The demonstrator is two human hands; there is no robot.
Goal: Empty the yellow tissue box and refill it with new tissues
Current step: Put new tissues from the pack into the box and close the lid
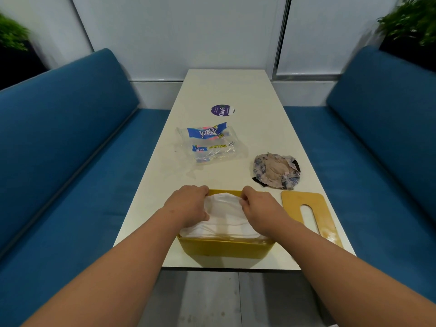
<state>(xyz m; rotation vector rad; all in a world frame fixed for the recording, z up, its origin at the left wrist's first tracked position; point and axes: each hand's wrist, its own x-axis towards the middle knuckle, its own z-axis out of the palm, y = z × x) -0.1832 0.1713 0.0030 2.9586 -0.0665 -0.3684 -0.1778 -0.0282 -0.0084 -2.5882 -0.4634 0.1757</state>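
Observation:
The yellow tissue box (225, 249) stands lidless at the near edge of the white table (226, 90). A stack of white tissues (226, 218) fills it, bulging above the rim. My left hand (188, 205) rests on the stack's left side, its thumb curled at the tissue edge. On the right side my right hand (258, 206) pinches the top tissue with curled fingers. The box's yellow lid (306, 213), with a slot in it, lies flat on the table to the right.
An empty clear plastic tissue wrapper (211, 145) lies at mid-table. A crumpled heap of used tissues (276, 171) sits right of it. A round purple sticker (222, 110) is farther back. Blue benches (70, 149) flank the table.

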